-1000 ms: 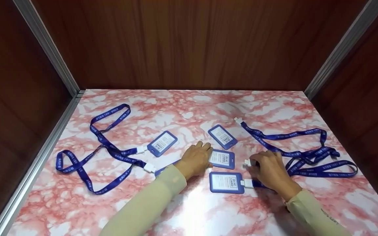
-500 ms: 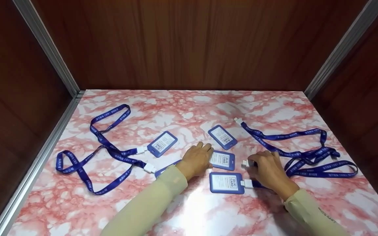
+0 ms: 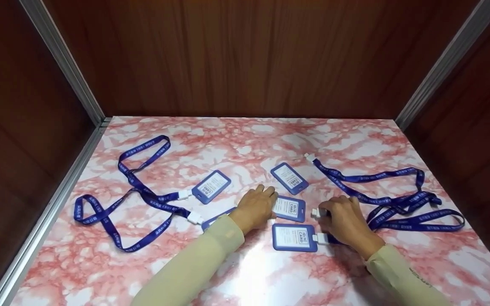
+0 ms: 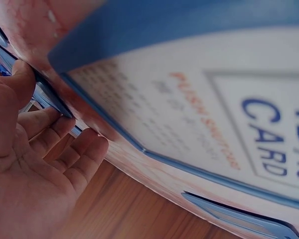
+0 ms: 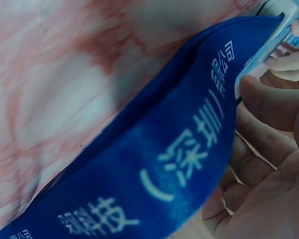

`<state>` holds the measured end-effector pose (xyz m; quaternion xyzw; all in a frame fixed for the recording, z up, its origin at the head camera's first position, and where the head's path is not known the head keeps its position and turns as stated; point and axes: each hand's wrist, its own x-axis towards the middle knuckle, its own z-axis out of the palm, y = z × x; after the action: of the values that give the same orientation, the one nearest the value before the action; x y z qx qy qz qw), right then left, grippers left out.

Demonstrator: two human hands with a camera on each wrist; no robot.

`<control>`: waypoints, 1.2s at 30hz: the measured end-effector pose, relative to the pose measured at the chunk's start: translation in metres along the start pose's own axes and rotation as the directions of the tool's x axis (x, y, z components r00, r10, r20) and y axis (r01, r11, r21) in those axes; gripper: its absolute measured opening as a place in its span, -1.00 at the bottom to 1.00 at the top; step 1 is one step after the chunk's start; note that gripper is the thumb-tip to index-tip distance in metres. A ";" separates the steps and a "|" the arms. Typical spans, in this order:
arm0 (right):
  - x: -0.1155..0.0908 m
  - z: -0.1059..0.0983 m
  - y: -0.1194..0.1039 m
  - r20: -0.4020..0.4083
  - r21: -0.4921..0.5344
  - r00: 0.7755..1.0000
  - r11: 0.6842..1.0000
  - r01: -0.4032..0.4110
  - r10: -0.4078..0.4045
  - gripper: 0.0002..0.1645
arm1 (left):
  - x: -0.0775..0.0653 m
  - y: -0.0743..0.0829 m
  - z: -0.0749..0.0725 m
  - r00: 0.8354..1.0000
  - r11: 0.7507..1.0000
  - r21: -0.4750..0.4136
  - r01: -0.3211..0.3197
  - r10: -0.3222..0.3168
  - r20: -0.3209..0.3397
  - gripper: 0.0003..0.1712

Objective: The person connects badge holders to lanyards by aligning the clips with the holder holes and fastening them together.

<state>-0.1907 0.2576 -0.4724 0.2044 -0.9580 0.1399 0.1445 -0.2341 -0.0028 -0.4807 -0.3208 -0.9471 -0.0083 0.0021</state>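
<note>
My left hand (image 3: 253,208) pinches the left end of a blue ID card holder (image 3: 289,209). In the left wrist view, the thumb and fingertips meet at that holder's edge (image 4: 52,94). My right hand (image 3: 345,219) pinches a blue lanyard (image 5: 184,144) just behind its white clip (image 3: 315,213). This clip points at the slotted end of the held holder, with a small gap between them. Just in front lies another holder (image 3: 294,238), joined to a white clip (image 3: 322,239) whose strap runs under the right hand.
Behind lies a loose holder (image 3: 289,178), with an unattached lanyard clip (image 3: 309,157) to its right. At left, a holder (image 3: 212,187) and a partly hidden one (image 3: 217,219) are on lanyards (image 3: 138,191). Several straps (image 3: 402,199) tangle at right. Wooden walls (image 3: 245,59) enclose the marbled table.
My right hand has shifted slightly left, bringing the white clip closer to the held card holder. The left hand has barely moved and keeps its grip.
</note>
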 end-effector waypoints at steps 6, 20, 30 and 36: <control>0.002 0.001 -0.002 0.006 -0.019 1.000 1.000 0.008 -0.008 -0.73 | 0.001 0.001 -0.001 1.000 1.000 0.013 0.002 -0.002 0.001 -0.31; 0.005 0.004 -0.004 0.026 -0.020 0.999 1.000 0.024 -0.024 -0.73 | 0.002 0.001 0.000 1.000 1.000 0.015 0.000 0.000 -0.010 -0.32; 0.006 0.006 -0.006 0.039 -0.013 0.999 1.000 0.020 -0.020 -0.78 | 0.002 0.002 -0.001 1.000 1.000 0.008 0.005 -0.005 0.002 -0.32; 0.007 0.008 -0.007 0.038 -0.015 0.999 0.999 0.028 -0.028 -0.75 | 0.002 0.003 -0.001 1.000 1.000 -0.009 0.011 -0.011 0.018 -0.32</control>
<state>-0.1954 0.2469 -0.4756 0.2192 -0.9586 0.1267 0.1301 -0.2335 0.0007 -0.4793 -0.3159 -0.9487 -0.0096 -0.0077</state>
